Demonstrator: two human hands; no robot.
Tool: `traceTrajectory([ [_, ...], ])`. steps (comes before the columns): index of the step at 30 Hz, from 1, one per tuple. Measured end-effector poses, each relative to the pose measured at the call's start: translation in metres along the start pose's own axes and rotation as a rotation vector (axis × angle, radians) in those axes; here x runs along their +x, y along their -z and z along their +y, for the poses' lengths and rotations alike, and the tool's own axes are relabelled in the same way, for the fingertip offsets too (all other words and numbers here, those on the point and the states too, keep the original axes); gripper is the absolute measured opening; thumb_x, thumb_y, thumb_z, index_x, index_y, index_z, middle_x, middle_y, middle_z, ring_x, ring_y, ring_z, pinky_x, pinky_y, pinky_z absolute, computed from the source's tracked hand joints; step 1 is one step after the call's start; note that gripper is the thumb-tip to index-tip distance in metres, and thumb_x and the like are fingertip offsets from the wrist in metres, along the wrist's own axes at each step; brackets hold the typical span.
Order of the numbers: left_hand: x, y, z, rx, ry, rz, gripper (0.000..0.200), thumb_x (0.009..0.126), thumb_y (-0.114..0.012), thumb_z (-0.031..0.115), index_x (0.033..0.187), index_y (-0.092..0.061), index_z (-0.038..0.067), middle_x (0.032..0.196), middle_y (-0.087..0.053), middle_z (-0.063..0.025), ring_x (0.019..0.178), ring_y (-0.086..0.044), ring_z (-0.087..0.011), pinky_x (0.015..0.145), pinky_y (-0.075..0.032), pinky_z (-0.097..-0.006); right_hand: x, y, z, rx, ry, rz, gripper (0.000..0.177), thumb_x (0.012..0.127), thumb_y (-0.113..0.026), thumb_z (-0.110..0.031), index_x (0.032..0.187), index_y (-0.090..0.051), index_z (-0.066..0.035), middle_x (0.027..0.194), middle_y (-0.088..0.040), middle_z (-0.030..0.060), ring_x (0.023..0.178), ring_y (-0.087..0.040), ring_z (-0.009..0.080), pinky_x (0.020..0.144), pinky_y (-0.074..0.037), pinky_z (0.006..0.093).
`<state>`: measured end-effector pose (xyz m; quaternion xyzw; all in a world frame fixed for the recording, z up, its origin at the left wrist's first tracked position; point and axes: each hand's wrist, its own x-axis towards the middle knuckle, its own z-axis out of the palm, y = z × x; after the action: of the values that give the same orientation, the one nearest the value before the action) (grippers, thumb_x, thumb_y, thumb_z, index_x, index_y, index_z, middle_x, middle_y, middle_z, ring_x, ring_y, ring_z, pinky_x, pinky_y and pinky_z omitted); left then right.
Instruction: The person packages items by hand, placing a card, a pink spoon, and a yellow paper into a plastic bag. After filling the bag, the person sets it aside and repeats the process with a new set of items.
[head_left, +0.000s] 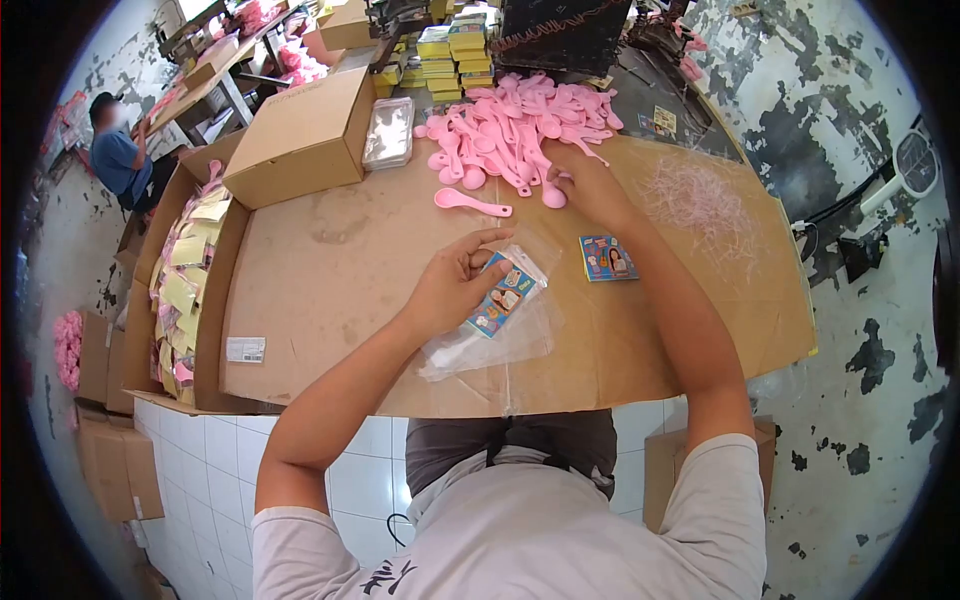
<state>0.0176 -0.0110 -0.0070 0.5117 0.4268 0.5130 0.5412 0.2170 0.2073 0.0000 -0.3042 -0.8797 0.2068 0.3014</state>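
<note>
My left hand (455, 285) is closed on a clear plastic bag (522, 345) with a blue printed card (497, 300) in or on it. My right hand (585, 185) reaches to the near edge of a heap of pink plastic spoons (510, 125), its fingers bent against a spoon (553, 194). Between the hands and the heap's left part, a single pink spoon (472, 203) lies apart on the cardboard. A small stack of blue cards (606, 258) rests beside my right forearm.
An open box of packed spoons (185, 290) stands left, near a closed carton (300, 135) and clear bags (389, 132). Yellow stacks (455, 50) stand behind. Shredded pink strands (705, 205) lie right. Another person (122, 160) sits far left.
</note>
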Motion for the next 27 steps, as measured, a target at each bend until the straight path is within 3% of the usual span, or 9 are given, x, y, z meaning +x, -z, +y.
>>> traceTrajectory([
  [3,-0.001,0.000,0.005,0.003,0.011,-0.031,0.045,0.104,-0.064,0.010,0.146,-0.051,0.004,0.089,-0.072,0.0010,0.065,-0.053,0.0005,0.054,-0.038,-0.0186,-0.016,0.016,-0.019,0.065,0.059,-0.052,0.019,0.085,-0.069,0.002,0.103,-0.062,0.000,0.089,-0.064,0.0135,0.088,-0.065,0.0268,0.078,-0.052,0.0365],
  [6,-0.002,0.002,0.011,0.000,0.024,-0.021,0.045,0.103,-0.065,0.011,0.146,-0.052,0.006,0.091,-0.072,0.0005,0.065,-0.055,-0.0003,0.054,-0.040,-0.0184,-0.027,0.029,-0.043,0.149,-0.135,0.064,0.031,0.089,-0.071,-0.001,0.118,-0.061,-0.003,0.091,-0.063,0.0124,0.085,-0.066,0.0181,0.073,-0.052,0.0342],
  [9,-0.004,0.002,0.013,-0.022,0.005,0.007,0.044,0.103,-0.065,0.012,0.145,-0.052,0.006,0.091,-0.072,0.0002,0.067,-0.057,-0.0008,0.054,-0.042,-0.0185,-0.042,0.032,-0.069,0.459,-0.255,0.030,0.048,0.092,-0.072,-0.002,0.136,-0.054,-0.006,0.097,-0.063,0.0112,0.084,-0.066,0.0134,0.070,-0.053,0.0321],
  [12,-0.002,-0.004,0.010,-0.084,-0.026,0.032,0.044,0.103,-0.066,0.012,0.144,-0.053,0.006,0.092,-0.073,-0.0008,0.072,-0.061,-0.0014,0.058,-0.045,-0.0184,-0.055,0.017,-0.084,0.737,-0.145,0.058,0.062,0.091,-0.073,-0.001,0.147,-0.046,-0.006,0.104,-0.064,0.0109,0.084,-0.067,0.0131,0.069,-0.055,0.0306],
  [15,-0.004,-0.005,0.014,-0.066,-0.030,-0.010,0.043,0.102,-0.066,0.010,0.144,-0.053,0.006,0.096,-0.073,-0.0023,0.078,-0.063,-0.0024,0.062,-0.048,-0.0186,-0.063,0.025,-0.100,0.782,-0.229,-0.021,0.063,0.093,-0.072,0.000,0.149,-0.045,-0.004,0.105,-0.065,0.0093,0.085,-0.068,0.0137,0.069,-0.056,0.0283],
  [19,-0.004,-0.001,0.009,0.039,0.004,-0.017,0.044,0.102,-0.065,0.007,0.144,-0.053,0.006,0.097,-0.073,-0.0031,0.081,-0.064,-0.0032,0.068,-0.051,-0.0191,-0.061,0.021,-0.105,0.873,-0.269,0.174,0.062,0.093,-0.072,0.000,0.149,-0.046,-0.004,0.104,-0.065,0.0088,0.084,-0.068,0.0110,0.066,-0.056,0.0245],
  [24,-0.005,-0.011,0.009,0.057,-0.019,-0.009,0.045,0.102,-0.065,0.007,0.145,-0.053,0.002,0.100,-0.073,-0.0033,0.082,-0.062,-0.0019,0.068,-0.050,-0.0193,-0.069,0.010,-0.101,0.783,-0.172,0.090,0.056,0.094,-0.071,0.001,0.145,-0.049,-0.003,0.101,-0.065,0.0077,0.080,-0.068,0.0092,0.061,-0.056,0.0240],
  [27,-0.004,-0.005,0.002,0.167,-0.009,-0.008,0.041,0.103,-0.064,0.009,0.142,-0.056,-0.001,0.097,-0.073,-0.0029,0.077,-0.059,-0.0016,0.062,-0.047,-0.0201,-0.071,0.004,-0.110,0.842,-0.217,0.112,0.052,0.095,-0.071,0.000,0.143,-0.051,-0.003,0.101,-0.065,0.0076,0.080,-0.068,0.0092,0.063,-0.057,0.0243],
])
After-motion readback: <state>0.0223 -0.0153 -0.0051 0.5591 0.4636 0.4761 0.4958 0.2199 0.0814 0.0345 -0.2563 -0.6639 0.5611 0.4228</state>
